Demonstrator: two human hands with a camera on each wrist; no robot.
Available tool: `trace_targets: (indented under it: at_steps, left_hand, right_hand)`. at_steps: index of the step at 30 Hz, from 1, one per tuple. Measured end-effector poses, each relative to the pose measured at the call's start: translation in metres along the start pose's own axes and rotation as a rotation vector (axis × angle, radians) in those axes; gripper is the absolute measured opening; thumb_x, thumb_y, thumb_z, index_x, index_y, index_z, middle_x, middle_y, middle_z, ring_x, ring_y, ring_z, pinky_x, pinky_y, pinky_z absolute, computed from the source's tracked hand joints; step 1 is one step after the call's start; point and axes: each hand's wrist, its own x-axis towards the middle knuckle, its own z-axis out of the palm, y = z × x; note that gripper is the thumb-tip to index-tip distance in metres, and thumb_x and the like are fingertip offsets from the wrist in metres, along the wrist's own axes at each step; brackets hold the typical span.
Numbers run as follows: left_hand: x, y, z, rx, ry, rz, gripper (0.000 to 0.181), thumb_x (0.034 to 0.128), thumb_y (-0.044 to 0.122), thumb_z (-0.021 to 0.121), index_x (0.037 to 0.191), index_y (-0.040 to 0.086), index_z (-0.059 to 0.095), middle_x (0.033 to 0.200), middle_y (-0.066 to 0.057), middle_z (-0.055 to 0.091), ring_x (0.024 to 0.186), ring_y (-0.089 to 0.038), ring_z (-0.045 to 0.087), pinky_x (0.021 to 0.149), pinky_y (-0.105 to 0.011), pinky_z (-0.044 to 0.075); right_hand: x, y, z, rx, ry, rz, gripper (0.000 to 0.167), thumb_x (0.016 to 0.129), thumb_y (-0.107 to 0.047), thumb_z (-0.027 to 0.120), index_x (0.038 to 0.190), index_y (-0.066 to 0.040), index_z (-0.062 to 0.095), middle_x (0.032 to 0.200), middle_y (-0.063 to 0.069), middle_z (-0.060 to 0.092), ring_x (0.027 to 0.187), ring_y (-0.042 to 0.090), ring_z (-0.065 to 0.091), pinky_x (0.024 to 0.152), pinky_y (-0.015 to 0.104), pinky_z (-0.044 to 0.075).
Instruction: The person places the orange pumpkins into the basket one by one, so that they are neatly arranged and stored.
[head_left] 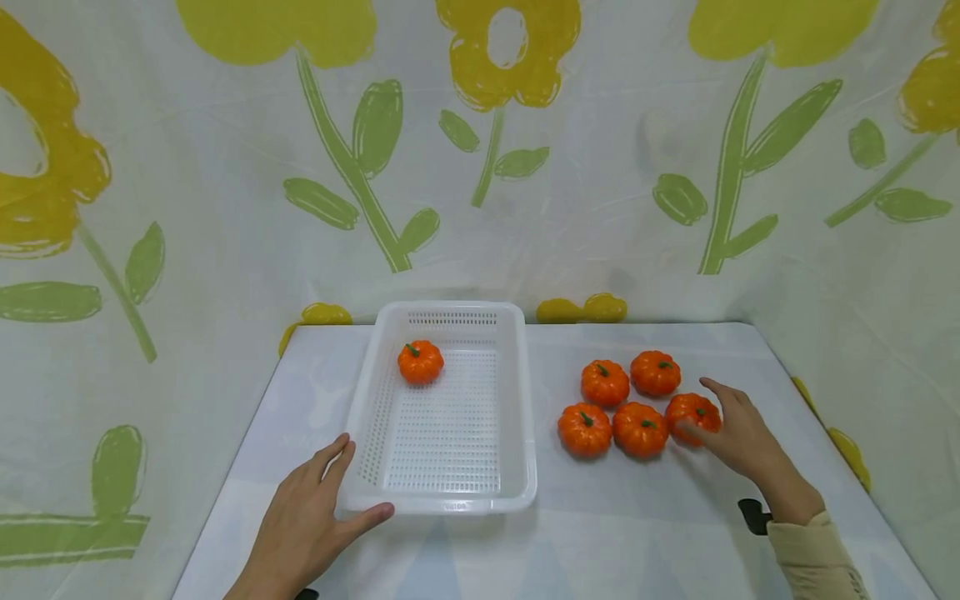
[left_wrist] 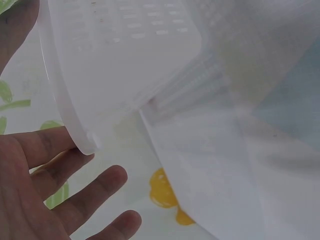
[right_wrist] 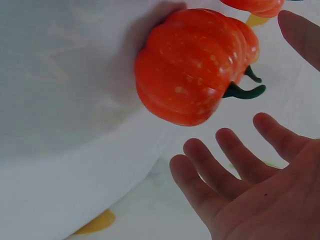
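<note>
A white perforated basket [head_left: 517,417] stands on the table with one orange pumpkin [head_left: 421,362] inside, near its back left. My left hand [head_left: 303,512] lies at the basket's front left corner, fingers spread, touching the rim [left_wrist: 65,110]. Several more orange pumpkins with green stems sit grouped to the right of the basket. Beside the rightmost pumpkin [head_left: 692,418], my right hand [head_left: 742,433] has its fingers extended, the thumb in front of that pumpkin. In the right wrist view, the fingers stand apart from the nearest pumpkin [right_wrist: 185,70].
The other grouped pumpkins include one at the back [head_left: 656,372] and one at the front left [head_left: 585,430]. A flower-patterned cloth [head_left: 600,167] hangs behind and on both sides of the white table [head_left: 600,525]. A small black object [head_left: 753,517] shows by the right wrist.
</note>
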Motion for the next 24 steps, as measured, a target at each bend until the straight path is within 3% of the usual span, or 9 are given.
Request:
trace_targets:
  at_steps: [9, 15, 24]
  left_hand:
    - [-0.001, -0.001, 0.001, -0.006, 0.016, 0.001, 0.105, 0.0772, 0.076, 0.069, 0.146, -0.001, 0.051, 0.151, -0.012, 0.048, 0.123, -0.044, 0.053, 0.103, -0.060, 0.043]
    - [-0.002, 0.000, 0.000, -0.005, 0.010, -0.003, 0.103, 0.0770, 0.074, 0.071, 0.146, 0.000, 0.052, 0.151, -0.012, 0.048, 0.123, -0.045, 0.053, 0.102, -0.061, 0.043]
    - [-0.001, -0.001, 0.001, -0.009, 0.009, -0.002, 0.104, 0.0778, 0.077, 0.068, 0.146, 0.000, 0.051, 0.151, -0.012, 0.047, 0.124, -0.044, 0.053, 0.103, -0.060, 0.043]
  right_hand:
    - [0.002, 0.009, 0.010, -0.003, -0.049, 0.051, 0.096, 0.089, -0.048, 0.075, 0.148, 0.014, 0.030, 0.138, 0.047, 0.032, 0.122, 0.062, 0.038, 0.100, 0.077, 0.035]
    - [0.002, 0.016, 0.013, -0.012, -0.027, 0.069, 0.089, 0.091, -0.039, 0.075, 0.147, 0.015, 0.030, 0.138, 0.046, 0.030, 0.123, 0.061, 0.037, 0.101, 0.076, 0.035]
    - [-0.004, 0.020, 0.014, -0.005, 0.013, 0.064, 0.088, 0.093, -0.046, 0.071, 0.144, 0.015, 0.035, 0.139, 0.046, 0.031, 0.124, 0.063, 0.036, 0.100, 0.077, 0.035]
